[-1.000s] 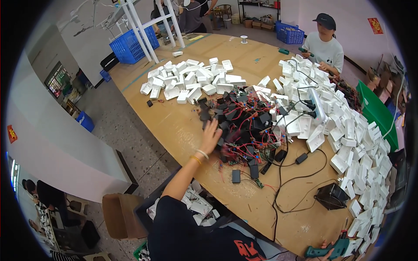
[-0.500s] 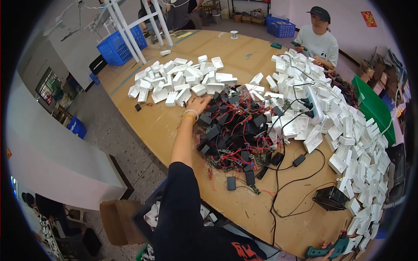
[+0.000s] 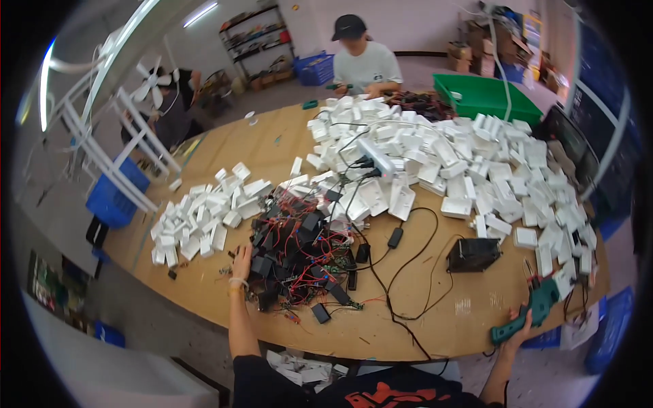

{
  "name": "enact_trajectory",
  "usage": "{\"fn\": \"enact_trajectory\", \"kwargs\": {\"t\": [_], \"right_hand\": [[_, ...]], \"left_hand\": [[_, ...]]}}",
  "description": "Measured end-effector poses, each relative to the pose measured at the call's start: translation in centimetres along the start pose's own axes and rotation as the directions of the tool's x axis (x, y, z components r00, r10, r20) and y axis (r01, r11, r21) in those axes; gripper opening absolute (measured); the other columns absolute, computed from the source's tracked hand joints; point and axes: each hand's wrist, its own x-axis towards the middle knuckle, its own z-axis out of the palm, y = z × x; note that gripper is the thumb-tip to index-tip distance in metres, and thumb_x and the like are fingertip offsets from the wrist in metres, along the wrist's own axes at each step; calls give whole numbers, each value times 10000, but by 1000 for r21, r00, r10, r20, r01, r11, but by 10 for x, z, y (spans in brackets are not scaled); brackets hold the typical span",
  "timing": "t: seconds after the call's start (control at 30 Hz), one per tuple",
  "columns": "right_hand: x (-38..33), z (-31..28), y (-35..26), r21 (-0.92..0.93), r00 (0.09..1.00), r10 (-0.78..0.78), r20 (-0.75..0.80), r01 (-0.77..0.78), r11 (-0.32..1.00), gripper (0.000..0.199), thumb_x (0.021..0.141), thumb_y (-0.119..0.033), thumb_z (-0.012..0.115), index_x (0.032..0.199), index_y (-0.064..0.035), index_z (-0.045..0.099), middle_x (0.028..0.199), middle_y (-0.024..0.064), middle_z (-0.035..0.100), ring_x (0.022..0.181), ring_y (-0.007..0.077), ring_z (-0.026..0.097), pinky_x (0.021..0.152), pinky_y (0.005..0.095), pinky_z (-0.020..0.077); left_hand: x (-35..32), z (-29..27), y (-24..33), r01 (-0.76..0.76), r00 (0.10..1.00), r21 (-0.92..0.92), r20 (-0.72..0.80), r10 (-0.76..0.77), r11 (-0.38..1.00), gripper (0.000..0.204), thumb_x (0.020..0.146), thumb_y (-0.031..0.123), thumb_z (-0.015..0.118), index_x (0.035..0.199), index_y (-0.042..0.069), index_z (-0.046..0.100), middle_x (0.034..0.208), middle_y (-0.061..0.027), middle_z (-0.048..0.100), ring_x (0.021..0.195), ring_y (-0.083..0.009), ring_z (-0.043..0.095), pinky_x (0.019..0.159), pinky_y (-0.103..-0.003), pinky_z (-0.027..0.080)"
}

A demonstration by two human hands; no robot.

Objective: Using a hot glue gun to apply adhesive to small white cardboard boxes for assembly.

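My left hand (image 3: pixel 241 264) rests at the left edge of a heap of black box-shaped modules (image 3: pixel 292 238) with red wires and small circuit boards. Its fingers look stretched out, and nothing shows in its grasp. A white band circles that wrist. In my right hand (image 3: pixel 522 325) at the lower right is a green pistol-shaped soldering gun (image 3: pixel 541 307), fingers wrapped round its handle. The gun's thin tip points up and away from me, close to several white plastic cases (image 3: pixel 544 258). One loose black module (image 3: pixel 320 313) lies at the near side of the heap.
White cases form a small pile (image 3: pixel 204 217) on the left and a large one (image 3: pixel 435 156) at the back right. A power strip (image 3: pixel 375 160), black cables and a small black fan (image 3: pixel 474 254) lie mid-table. Across it sits a person (image 3: pixel 367 64) beside a green bin (image 3: pixel 483 95).
The view has swung to the right and up. My left hand has drawn back from the white pile to the heap's near-left side. The soldering gun now shows fully in my right hand.
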Motion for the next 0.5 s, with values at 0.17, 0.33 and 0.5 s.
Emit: {"fn": "enact_trajectory", "kwargs": {"t": [0.17, 0.33, 0.5], "right_hand": [[-2, 4, 7, -1, 999, 14, 39, -14, 1000, 429, 948, -348, 548, 1180, 11, 564, 645, 35, 530, 662, 149, 559, 823, 309, 480], [-4, 10, 4, -13, 992, 39, -117, -41, 999, 347, 876, -308, 659, 1105, -49, 635, 860, 30, 659, 710, 137, 634, 609, 249, 497], [3, 29, -3, 86, 998, -47, -44, 51, 995, 342, 889, -307, 631, 1054, -8, 617, 642, 62, 597, 630, 161, 605, 665, 284, 499]], "left_hand": [[-7, -23, 21, -36, 983, 150, -172, 62, 988, 655, 895, 599, 516, 1212, 28, 568, 1286, -237, 551, 1271, -380, 457, 1064, -424, 331], [1, -54, 131, -511, 700, 126, -513, 497, 850, 329, 812, 226, 754, 757, 26, 498, 713, -76, 476, 658, -214, 455, 614, -341, 414], [-89, 20, 216, -655, 628, -92, -617, 474, 750, 505, 979, 202, 559, 563, 61, 308, 546, 8, 283, 531, -124, 253, 473, -341, 223]]}}
